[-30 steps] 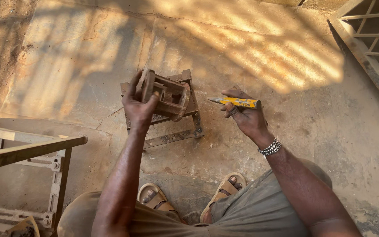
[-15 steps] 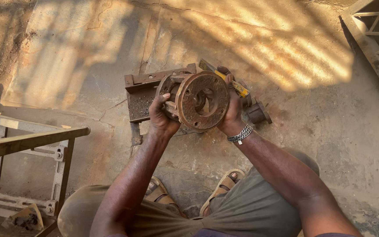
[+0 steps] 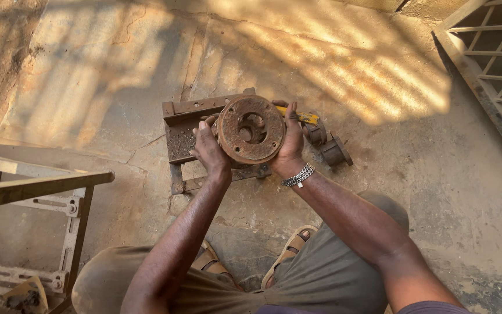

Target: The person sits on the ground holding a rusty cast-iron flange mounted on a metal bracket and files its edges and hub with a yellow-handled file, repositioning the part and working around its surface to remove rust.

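Head view: both hands, left (image 3: pixel 209 152) and right (image 3: pixel 290 142), grip the rusty disc (image 3: pixel 250 129) above the metal frame (image 3: pixel 182 136), probably inspecting it.

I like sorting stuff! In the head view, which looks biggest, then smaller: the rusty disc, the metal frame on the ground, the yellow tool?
1. Metal frame, though partly hidden behind the disc.
2. Rusty disc; held nearer the camera, so it may look bigger than it is.
3. Yellow tool, mostly hidden.

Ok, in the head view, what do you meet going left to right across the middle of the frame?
Metal frame → rusty bracket → left hand → rusty disc → right hand → two small rusty cylinders → window grille.
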Tool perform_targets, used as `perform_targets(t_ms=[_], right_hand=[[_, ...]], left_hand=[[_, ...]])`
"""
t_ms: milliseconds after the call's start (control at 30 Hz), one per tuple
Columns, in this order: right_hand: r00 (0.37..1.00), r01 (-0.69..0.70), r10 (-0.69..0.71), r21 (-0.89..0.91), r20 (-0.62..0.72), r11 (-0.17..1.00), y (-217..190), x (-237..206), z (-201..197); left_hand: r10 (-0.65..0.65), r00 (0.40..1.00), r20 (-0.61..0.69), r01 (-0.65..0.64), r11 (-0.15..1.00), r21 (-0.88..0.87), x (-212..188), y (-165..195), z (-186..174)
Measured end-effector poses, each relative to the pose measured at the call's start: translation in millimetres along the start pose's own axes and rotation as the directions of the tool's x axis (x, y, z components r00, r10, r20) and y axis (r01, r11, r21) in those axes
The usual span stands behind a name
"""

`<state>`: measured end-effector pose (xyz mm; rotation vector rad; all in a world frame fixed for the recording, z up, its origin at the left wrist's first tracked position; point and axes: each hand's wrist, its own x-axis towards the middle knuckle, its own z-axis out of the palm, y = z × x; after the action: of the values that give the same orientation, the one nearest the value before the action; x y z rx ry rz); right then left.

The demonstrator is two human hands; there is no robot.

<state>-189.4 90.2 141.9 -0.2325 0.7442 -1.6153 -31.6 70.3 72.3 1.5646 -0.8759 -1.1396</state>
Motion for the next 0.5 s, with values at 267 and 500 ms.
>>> perform_targets(t_ms=[267,500], right_hand=[[0.994,-0.075,0.075,-0.002,-0.076,0.997,41,28,-26],[0.996,-0.094,0.092,-0.237,-0.02,0.967,54,35,-39]], left_hand=[[-0.065,0.975,0.215,0.155,0.888,-0.433,20,-17,-15],[-0.309,0.898,0.314,0.424,0.798,-0.428,40,-17,-40]])
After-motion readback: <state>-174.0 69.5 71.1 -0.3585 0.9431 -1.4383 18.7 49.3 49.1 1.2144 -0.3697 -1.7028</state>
